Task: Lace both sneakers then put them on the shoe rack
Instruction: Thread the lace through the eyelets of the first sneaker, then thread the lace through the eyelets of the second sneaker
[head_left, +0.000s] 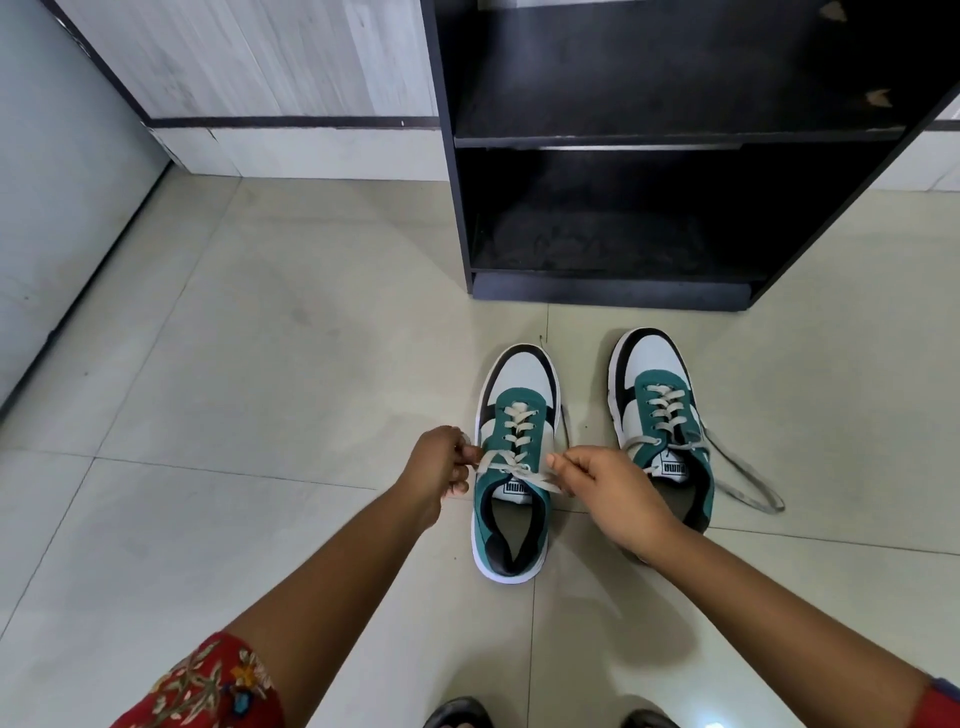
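Pale tiled floor (260, 364); black shoe rack (649, 140) stands against the wall. Both sneakers sit before it. Left hand (439, 467) and right hand (608, 493) each pinch a lace end (540, 480) of the left sneaker (514, 467); right sneaker (660, 415) lies beside it.

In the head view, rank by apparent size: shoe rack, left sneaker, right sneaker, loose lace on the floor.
1. shoe rack
2. left sneaker and right sneaker: alike, unranked; a hand covers part of the right one
3. loose lace

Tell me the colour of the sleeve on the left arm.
Red with a floral pattern; the sleeve shows in the head view.
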